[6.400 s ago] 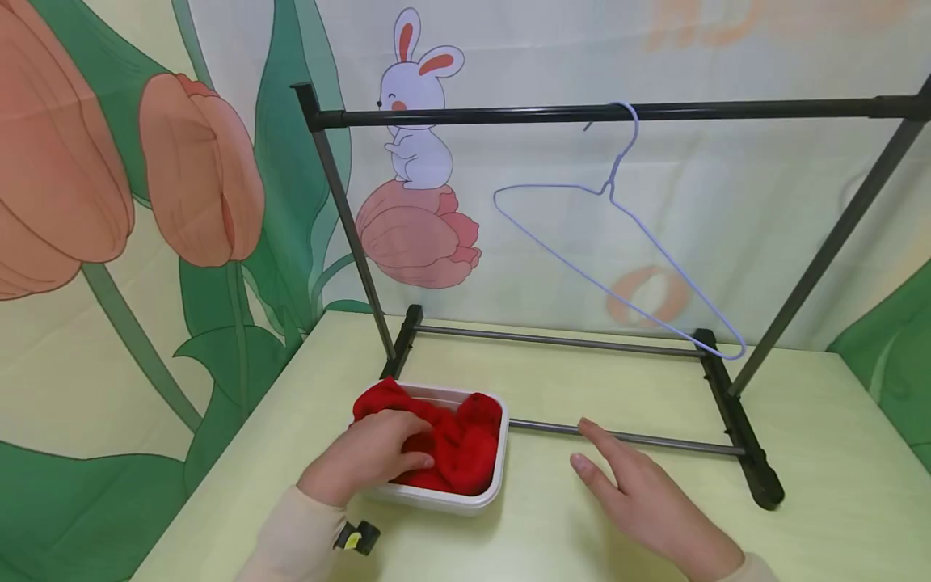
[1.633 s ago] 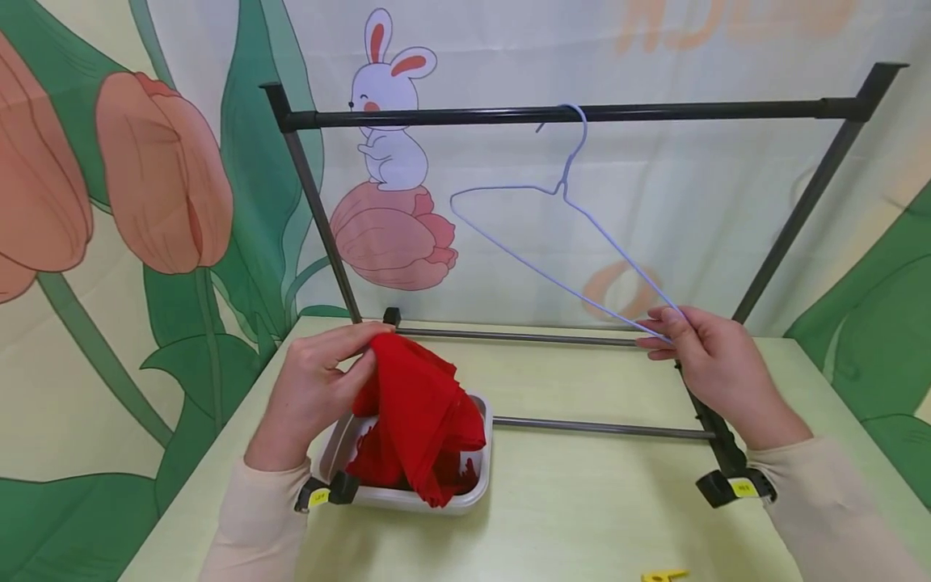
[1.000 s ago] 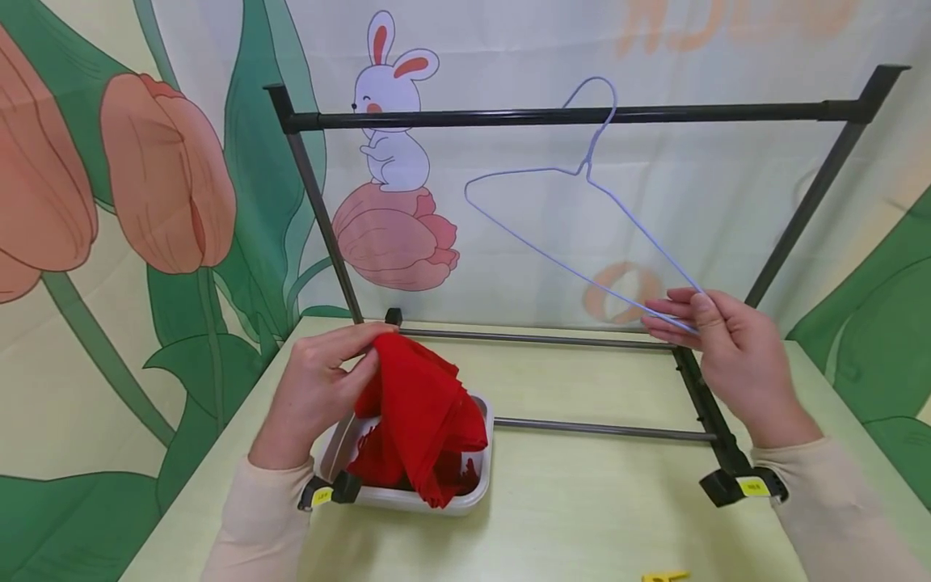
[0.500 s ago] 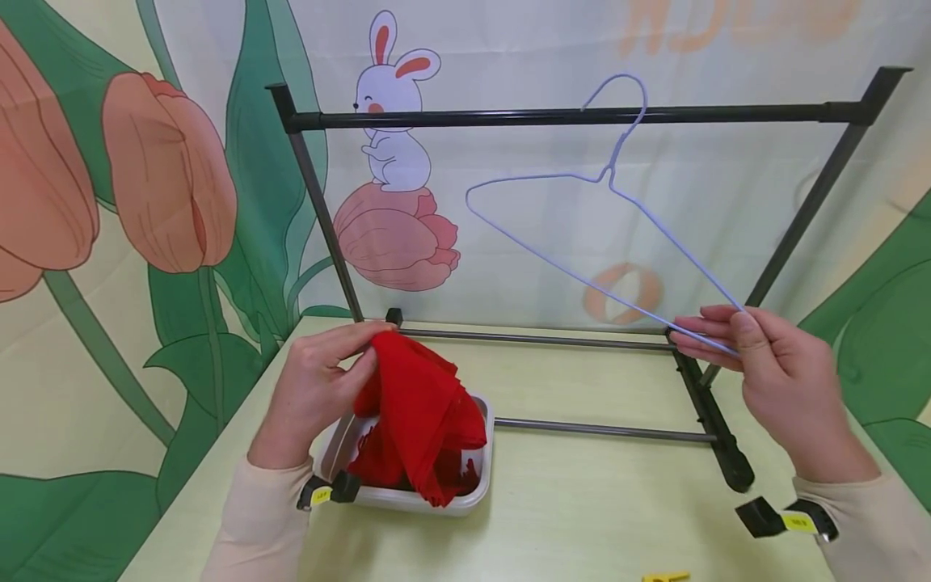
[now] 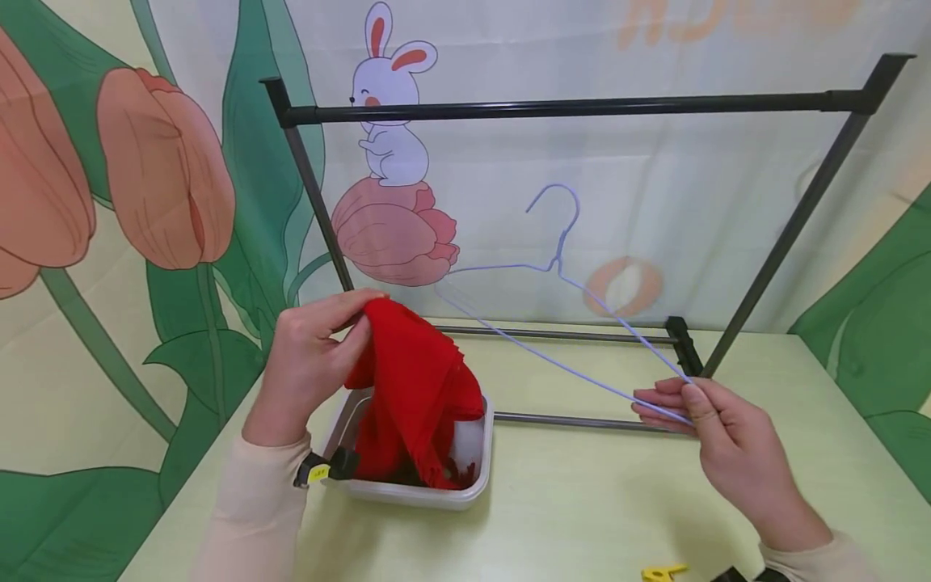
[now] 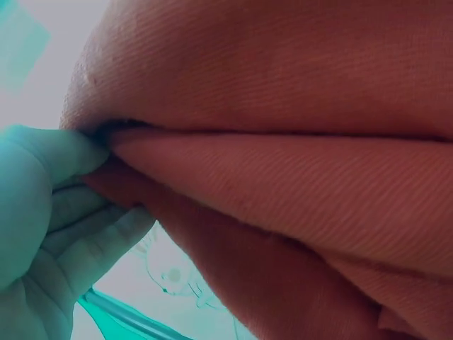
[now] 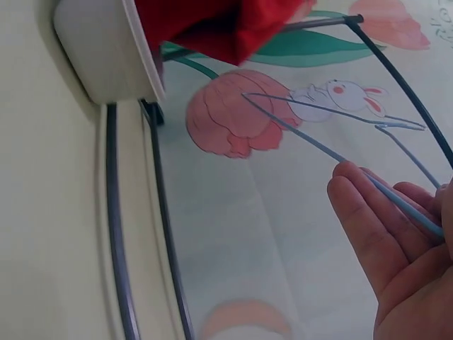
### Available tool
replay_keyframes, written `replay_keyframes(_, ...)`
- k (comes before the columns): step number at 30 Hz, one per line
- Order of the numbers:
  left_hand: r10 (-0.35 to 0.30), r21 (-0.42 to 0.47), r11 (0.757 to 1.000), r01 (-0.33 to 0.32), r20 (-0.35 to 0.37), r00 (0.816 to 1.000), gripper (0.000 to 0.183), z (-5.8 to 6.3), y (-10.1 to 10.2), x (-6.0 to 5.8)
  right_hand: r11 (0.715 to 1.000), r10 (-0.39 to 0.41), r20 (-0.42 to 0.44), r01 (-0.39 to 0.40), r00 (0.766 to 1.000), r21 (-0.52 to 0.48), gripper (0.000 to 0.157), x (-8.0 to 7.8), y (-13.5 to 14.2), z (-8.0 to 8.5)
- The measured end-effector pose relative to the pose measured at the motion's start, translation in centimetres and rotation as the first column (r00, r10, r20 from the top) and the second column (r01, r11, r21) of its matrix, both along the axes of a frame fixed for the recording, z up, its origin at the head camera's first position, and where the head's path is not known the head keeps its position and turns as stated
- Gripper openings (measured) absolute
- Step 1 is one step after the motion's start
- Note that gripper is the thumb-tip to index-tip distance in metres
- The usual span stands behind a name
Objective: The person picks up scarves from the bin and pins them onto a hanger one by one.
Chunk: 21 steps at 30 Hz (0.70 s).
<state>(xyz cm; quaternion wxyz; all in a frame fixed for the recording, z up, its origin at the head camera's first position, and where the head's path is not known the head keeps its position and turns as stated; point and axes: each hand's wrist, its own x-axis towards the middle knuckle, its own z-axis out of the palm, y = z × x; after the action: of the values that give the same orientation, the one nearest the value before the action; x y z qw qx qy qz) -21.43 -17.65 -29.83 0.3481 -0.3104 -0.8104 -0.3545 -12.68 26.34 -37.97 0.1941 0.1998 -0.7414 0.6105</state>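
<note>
My left hand [image 5: 309, 356] pinches the top of a red cloth [image 5: 418, 380], which hangs in folds over a white plastic tub [image 5: 478, 477]; its lower end is down inside the tub. The left wrist view shows thumb and fingers gripping an edge of the folded fabric [image 6: 297, 177]. On the right, my right hand [image 5: 735, 453] holds a lilac wire clothes hanger [image 5: 582, 372] by one corner, thumb on top and fingers beneath. The hanger's hook points up, below the rack's top bar. Its far corner reaches toward the red cloth in the head view.
A black metal clothes rack [image 5: 582, 107] stands on the pale table [image 5: 567, 517], its lower rails [image 5: 575, 421] behind the tub. A yellow clothespin [image 5: 662, 573] lies at the front edge. A printed curtain [image 5: 509, 48] with a rabbit and tulips hangs behind.
My right hand has lifted the hanger off the bar and brought it down and left. My left hand, first in the tub, has pulled the red cloth up and now holds it slightly higher.
</note>
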Motion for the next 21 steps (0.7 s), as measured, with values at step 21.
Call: replay_keyframes(21,0.000,-0.076,0.997,-0.017,-0.225,0.974,0.020,3.6,9.3,-1.2,0.984,0.103,0.001,-0.102,0.995,-0.148,0.028,1.3,-6.0,-1.3)
